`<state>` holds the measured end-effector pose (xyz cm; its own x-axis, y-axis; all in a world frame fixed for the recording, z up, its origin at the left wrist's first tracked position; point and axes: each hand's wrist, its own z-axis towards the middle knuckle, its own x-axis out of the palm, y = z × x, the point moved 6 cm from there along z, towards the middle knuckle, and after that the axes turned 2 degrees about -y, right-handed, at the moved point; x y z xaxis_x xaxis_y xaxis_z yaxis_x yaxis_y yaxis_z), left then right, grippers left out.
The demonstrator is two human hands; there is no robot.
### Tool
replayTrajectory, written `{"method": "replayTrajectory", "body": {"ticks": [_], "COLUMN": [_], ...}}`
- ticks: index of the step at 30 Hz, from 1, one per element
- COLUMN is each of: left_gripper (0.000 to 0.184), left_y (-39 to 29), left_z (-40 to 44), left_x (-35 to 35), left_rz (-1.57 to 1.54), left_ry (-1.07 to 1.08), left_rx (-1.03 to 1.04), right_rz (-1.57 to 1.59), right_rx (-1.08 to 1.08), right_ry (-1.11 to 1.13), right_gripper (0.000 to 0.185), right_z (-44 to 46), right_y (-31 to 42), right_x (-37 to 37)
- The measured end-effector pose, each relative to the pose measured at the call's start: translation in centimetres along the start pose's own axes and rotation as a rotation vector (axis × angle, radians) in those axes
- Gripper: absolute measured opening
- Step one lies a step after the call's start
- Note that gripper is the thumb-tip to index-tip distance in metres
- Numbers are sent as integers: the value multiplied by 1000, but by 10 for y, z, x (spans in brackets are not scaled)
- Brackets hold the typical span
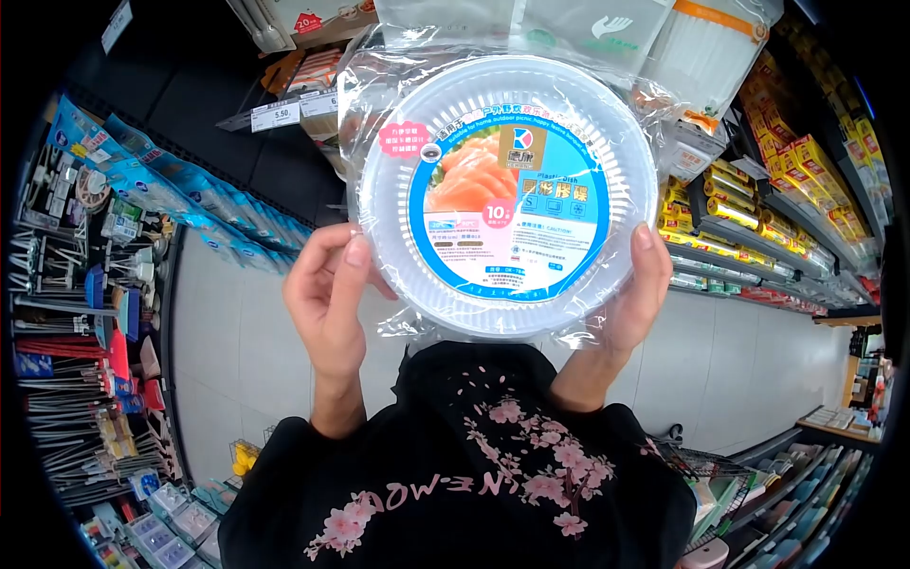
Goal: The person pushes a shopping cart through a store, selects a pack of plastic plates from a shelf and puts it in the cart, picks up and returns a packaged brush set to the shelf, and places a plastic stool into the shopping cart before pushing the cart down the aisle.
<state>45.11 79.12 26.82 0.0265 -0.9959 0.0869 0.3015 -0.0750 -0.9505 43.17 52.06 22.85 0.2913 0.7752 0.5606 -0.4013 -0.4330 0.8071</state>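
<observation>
The plate pack [512,213] is sitting between the left hand [327,303] and the right hand [633,303], their fingers touching its left and right edges, in front of the person's top [417,455]. Behind it, packets [607,30] are standing above a shelf [235,123], whose front edge is carrying price tags [275,116]. Flat packages [180,209] are hanging at the left rack's [167,379] far corner. Boxes [810,166] are lining the right-hand shelves [700,209]. Floor [237,356] is stretching between both sides.

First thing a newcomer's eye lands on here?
Likely the wrapped pack of plastic dishes with its blue-ringed label, upper centre, held between the left hand and the right hand. Next, the pink blossoms on the black top below, then the yellow boxes shelved at right.
</observation>
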Motion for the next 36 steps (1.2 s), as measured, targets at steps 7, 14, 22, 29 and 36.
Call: {"method": "replayTrajectory", "body": {"ticks": [7,14,22,29,36], "left_gripper": [25,25,22,18,19], "left_y": [1,-2,10,13,15], "left_z": [-2,-4,4,10,14], "left_x": [-8,-9,-11,-8,-9], "left_rz": [-68,-64,-182,-149,-142], "left_ry": [-42,-26,53,34,42], "left_rx": [-14,-40,-38,-28,-36], "right_rz": [36,0,33,-18,-14], "right_rx": [52,31,30,17,17], "right_ry": [-41,61,-6,58,62], "right_gripper": [39,39,37,38,37], "right_z": [-1,4,3,8,13], "right_y": [-4,-1,-1,-2,-9], "right_x": [2,8,4,8,11]}}
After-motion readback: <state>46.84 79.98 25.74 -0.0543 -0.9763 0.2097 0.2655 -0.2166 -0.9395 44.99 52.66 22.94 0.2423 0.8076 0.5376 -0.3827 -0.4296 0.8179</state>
